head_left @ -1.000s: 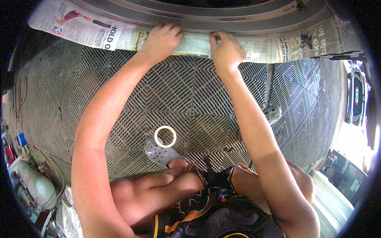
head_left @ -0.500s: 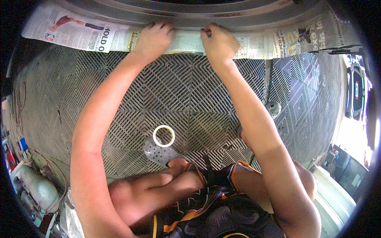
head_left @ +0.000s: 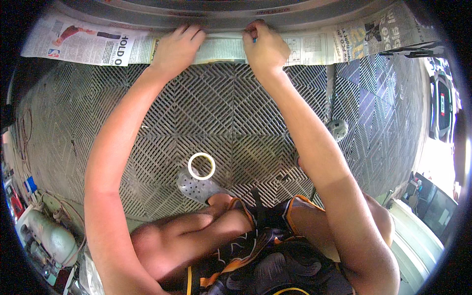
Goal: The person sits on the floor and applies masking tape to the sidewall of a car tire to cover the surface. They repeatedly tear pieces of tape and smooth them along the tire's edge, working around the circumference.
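Note:
A long strip of newspaper runs along the lower edge of a dark grey curved panel at the far side. My left hand rests on the strip's upper edge, its fingers slightly apart and reaching onto the panel. To its right, my right hand is closed at the same edge, thumb and curled fingers drawn together. Whatever is between those fingers is hidden. Nearer to me, a ring-shaped roll of pale tape appears over the grey clog on my foot.
Grey slatted floor tiles spread below the newspaper. A second clog shows beyond my right forearm. A grey tank with hoses stands at the left, a pale panel at the lower right. A car is at the far right.
Both hands have shifted slightly left in the picture, along with the newspaper and the panel. The left fingers show more apart; the right hand stays closed at the newspaper's edge.

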`<state>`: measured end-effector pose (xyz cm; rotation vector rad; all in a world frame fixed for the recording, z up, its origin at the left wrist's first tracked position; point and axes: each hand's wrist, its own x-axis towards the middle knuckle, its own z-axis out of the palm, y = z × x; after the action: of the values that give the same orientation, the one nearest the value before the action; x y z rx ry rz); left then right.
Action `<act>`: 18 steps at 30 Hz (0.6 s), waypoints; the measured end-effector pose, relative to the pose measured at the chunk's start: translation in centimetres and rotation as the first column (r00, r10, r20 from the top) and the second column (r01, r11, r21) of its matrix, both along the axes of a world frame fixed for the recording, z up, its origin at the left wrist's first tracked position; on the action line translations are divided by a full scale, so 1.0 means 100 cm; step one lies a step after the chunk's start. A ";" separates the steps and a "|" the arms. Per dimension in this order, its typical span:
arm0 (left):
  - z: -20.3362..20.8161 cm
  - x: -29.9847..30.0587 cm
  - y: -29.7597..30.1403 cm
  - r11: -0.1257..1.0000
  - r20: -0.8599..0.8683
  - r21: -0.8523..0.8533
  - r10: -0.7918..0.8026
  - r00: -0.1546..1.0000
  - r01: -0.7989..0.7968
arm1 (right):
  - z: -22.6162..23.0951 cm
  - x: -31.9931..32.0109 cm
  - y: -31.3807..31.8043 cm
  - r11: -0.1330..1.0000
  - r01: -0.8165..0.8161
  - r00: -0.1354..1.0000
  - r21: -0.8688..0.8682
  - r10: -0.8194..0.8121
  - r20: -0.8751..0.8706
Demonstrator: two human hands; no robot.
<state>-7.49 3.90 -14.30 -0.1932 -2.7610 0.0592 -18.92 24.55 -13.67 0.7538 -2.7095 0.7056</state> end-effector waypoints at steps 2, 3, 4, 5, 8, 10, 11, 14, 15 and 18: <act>0.000 0.002 -0.002 0.999 -0.032 0.043 0.005 0.999 -0.004 | 0.001 0.001 -0.001 0.999 0.021 1.000 -0.028 -0.022 -0.015; 0.000 0.003 -0.003 0.997 -0.042 0.070 0.016 0.999 -0.013 | 0.003 0.002 -0.001 0.998 -0.014 1.000 -0.062 0.015 0.008; 0.000 0.003 -0.004 0.995 -0.052 0.098 0.026 0.998 -0.021 | 0.005 0.002 0.001 0.994 -0.049 0.998 -0.096 0.052 0.028; 0.003 0.004 -0.005 0.995 -0.077 0.100 -0.018 0.997 0.026 | 0.007 0.001 0.004 0.988 -0.081 0.995 -0.128 0.088 0.047; 0.014 0.007 -0.014 0.980 -0.134 0.124 -0.140 0.981 0.157 | 0.018 -0.004 0.018 0.958 -0.201 0.962 -0.205 0.233 0.146; 0.019 0.014 -0.019 0.960 -0.144 0.171 -0.197 0.970 0.220 | 0.033 -0.004 0.025 0.924 -0.324 0.891 -0.204 0.370 0.262; 0.022 0.019 -0.020 0.955 -0.127 0.201 -0.195 0.973 0.218 | 0.042 -0.004 0.027 0.897 -0.388 0.842 -0.212 0.438 0.315; 0.029 0.025 -0.019 0.922 -0.097 0.294 -0.231 0.968 0.250 | 0.058 -0.001 0.038 0.833 -0.541 0.812 -0.118 0.554 0.185; 0.031 0.025 -0.018 0.908 -0.091 0.321 -0.255 0.963 0.271 | 0.056 -0.001 0.039 0.837 -0.537 0.826 -0.100 0.546 0.136; 0.037 0.032 -0.017 0.878 -0.068 0.387 -0.275 0.959 0.280 | 0.068 0.001 0.045 0.842 -0.534 0.845 -0.069 0.533 -0.035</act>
<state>-4.31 2.17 -10.61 -0.4731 -2.6338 -0.5654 -18.84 29.08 -6.83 1.5173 -2.4398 0.9026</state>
